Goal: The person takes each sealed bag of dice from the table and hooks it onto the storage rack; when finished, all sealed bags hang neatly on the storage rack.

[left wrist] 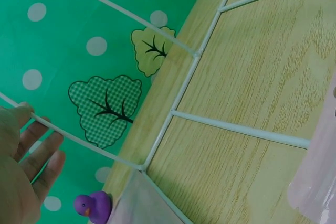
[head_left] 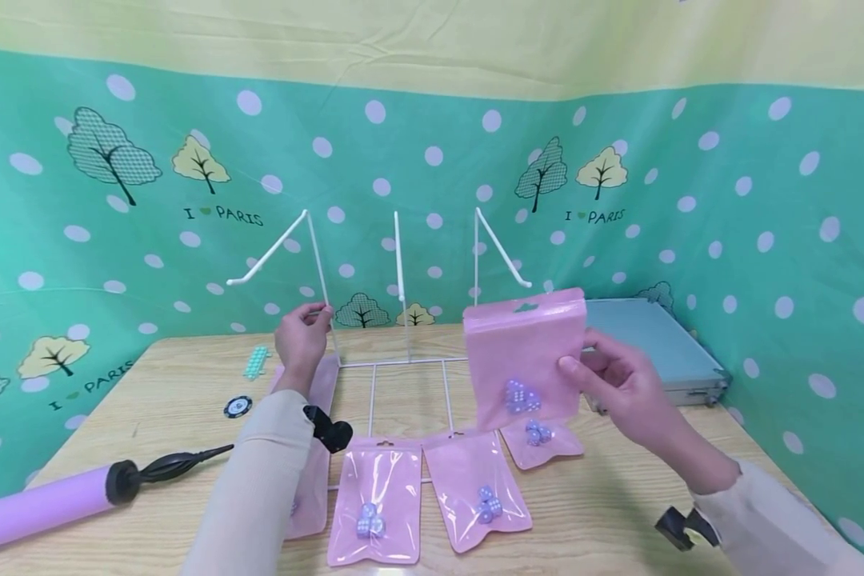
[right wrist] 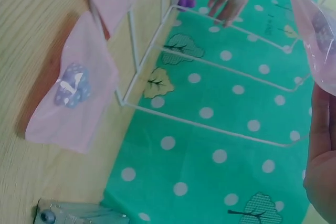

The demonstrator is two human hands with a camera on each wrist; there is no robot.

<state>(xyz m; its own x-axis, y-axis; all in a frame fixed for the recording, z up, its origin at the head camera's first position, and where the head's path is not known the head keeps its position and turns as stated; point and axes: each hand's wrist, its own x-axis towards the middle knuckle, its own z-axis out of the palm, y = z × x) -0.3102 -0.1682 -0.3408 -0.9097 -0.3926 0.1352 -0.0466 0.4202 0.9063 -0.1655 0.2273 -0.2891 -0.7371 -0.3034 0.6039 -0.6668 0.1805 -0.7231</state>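
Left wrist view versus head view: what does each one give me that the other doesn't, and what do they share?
Only the left wrist view shows a small purple duck at the table's back edge. Only the head view shows the right hand holding up a pink pouch of dice, more pouches lying flat, the purple pump, a poker chip and the metal case. Both show the left hand at the white wire rack, the wooden table and the green backdrop.

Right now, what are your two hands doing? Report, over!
Left hand grips the white wire rack by its left upright. Right hand holds a pink pouch of dice upright near the right hook. Nothing between pouch and hook.
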